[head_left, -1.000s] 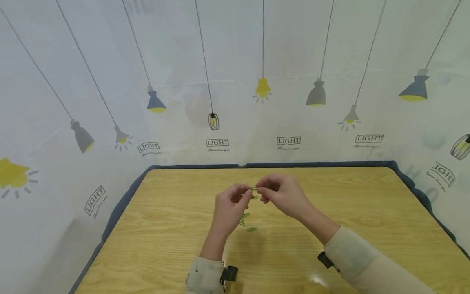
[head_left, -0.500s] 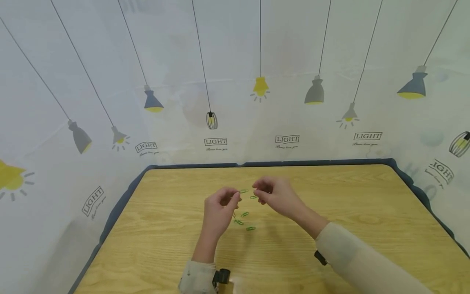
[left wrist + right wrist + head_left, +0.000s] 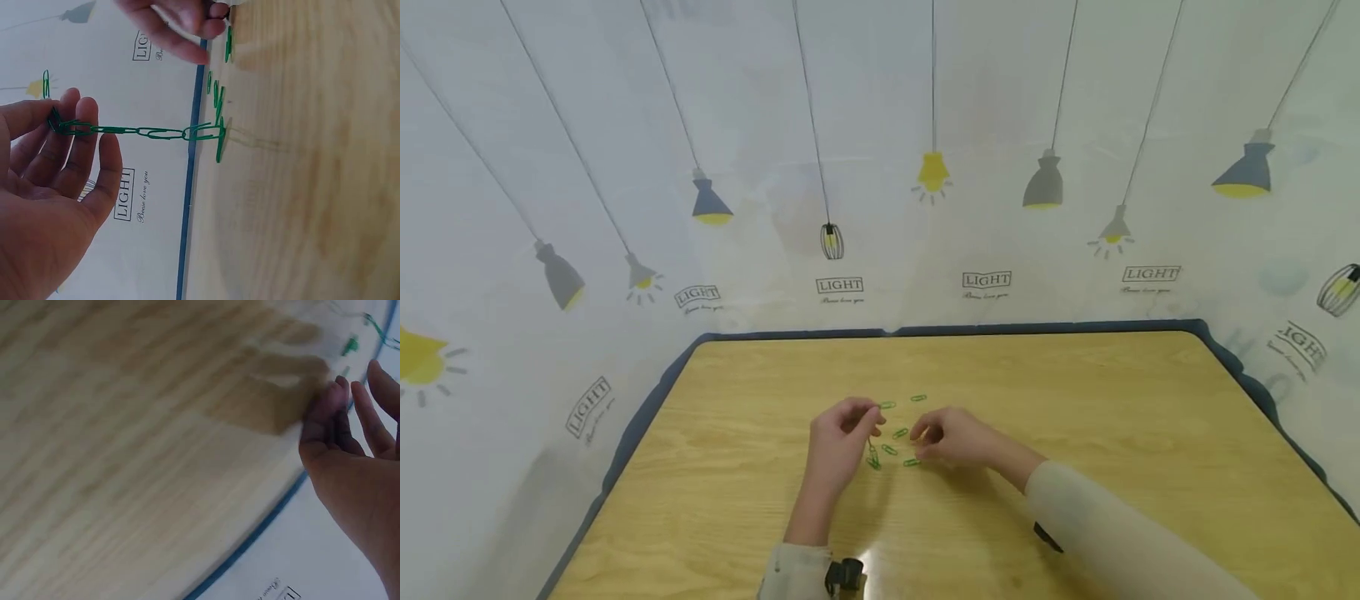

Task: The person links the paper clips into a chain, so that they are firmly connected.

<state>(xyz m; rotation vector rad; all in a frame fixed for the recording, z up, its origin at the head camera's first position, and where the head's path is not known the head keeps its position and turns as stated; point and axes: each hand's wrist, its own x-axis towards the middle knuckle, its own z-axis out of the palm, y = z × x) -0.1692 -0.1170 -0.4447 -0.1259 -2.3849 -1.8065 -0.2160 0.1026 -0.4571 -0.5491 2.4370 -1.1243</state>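
My left hand [image 3: 837,446] pinches a chain of linked green paper clips [image 3: 162,133] between thumb and fingertips. The chain hangs down, its lower end at the wooden table [image 3: 737,517] beside a clip. From the pinch, one end clip [image 3: 45,83] sticks out past the fingertips. My right hand [image 3: 958,437] is low over the table, fingers loosely bent and apart, with nothing seen between them. Closest to its fingertips are a loose green paper clip [image 3: 912,462] and another paper clip [image 3: 900,433]. In the right wrist view the right hand [image 3: 350,447] appears blurred.
Another loose paper clip [image 3: 919,398] lies farther back, and one more clip [image 3: 889,449] rests just right of the chain's lower end. Behind the table runs a dark blue edge [image 3: 1037,329], with a white lamp-printed curtain [image 3: 887,167] around it.
The right hand has come away from the left hand's clip and lowered toward the loose clips. The left hand has shifted left and down, still pinching the chain.
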